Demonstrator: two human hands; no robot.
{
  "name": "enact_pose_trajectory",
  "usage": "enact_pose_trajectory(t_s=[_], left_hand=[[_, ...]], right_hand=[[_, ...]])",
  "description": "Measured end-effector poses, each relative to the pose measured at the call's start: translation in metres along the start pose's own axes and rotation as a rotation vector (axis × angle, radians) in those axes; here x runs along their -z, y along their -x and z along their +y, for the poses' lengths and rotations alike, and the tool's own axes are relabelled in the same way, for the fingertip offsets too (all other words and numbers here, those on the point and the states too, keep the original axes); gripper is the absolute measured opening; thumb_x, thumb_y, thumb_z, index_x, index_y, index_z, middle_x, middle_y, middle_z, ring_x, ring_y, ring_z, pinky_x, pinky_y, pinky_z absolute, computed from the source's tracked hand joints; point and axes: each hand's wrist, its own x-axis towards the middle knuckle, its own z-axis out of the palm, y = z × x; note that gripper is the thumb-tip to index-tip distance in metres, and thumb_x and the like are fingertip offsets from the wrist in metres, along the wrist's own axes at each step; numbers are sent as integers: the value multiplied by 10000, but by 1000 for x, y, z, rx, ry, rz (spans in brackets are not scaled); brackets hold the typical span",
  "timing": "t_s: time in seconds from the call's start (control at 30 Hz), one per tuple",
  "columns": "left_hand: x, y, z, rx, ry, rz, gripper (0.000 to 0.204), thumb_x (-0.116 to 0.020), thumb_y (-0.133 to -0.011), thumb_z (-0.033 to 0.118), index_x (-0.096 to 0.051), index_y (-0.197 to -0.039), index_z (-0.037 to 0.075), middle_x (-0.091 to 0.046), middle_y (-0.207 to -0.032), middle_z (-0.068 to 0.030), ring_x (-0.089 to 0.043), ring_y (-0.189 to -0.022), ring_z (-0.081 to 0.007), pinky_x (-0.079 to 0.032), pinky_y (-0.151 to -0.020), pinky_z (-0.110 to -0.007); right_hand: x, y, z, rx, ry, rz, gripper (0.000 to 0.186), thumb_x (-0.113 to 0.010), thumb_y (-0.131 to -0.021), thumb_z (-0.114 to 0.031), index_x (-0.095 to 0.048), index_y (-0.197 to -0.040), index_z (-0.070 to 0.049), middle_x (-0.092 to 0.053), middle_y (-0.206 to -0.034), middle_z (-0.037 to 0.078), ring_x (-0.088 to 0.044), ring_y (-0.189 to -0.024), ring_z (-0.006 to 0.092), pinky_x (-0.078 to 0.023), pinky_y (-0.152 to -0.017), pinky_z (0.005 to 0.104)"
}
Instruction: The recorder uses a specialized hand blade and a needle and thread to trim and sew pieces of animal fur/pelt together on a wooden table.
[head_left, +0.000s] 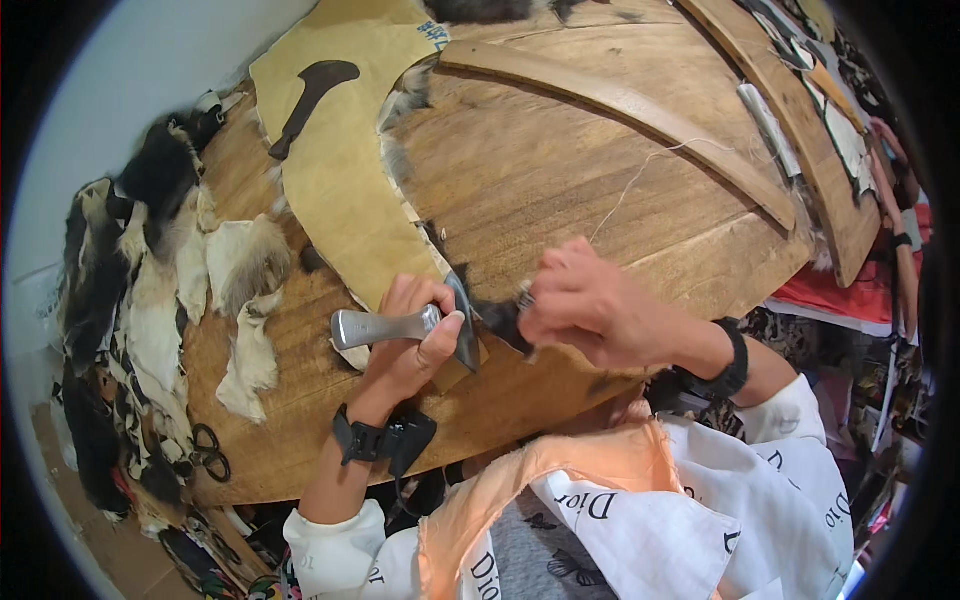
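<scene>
My left hand [410, 345] grips a metal-handled knife [375, 327], its blade pointing down against the edge of a tan hide [345, 190] lying skin side up on the wooden table [560, 170]. My right hand [585, 305] pinches a dark tuft of fur [500, 322] at the hide's edge, right beside the blade. A thin white thread [640, 180] runs from my right hand up across the table. Both wrists wear black straps.
Scraps of black, white and tan fur [170, 270] are heaped along the table's left edge. Black scissors [210, 452] lie at the lower left. A curved wooden strip [620, 105] crosses the tabletop. Papers and another person's arm [905, 260] are at the right.
</scene>
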Motion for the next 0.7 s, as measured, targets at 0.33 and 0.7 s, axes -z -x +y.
enact_pose_trajectory(t_s=[0.33,0.7], left_hand=[[-1,1,-4,-12,24,10,332,-576,-803,384,-515,-844,60,-502,-833,-80,-456,-837,-252,-375,-764,-347],[8,0,10,-165,-91,17,307,-583,-812,388,-528,-853,89,-512,-846,-63,-472,-828,-253,-364,-762,-371]], right_hand=[[-1,44,-10,-114,23,-231,126,-626,-695,-56,-522,-711,-126,-456,-702,-17,-443,-753,195,-300,-709,331],[45,27,-53,-339,229,-223,497,-739,-682,-249,-596,-1121,-66,-596,-956,117,-529,-905,320,-433,-799,415]])
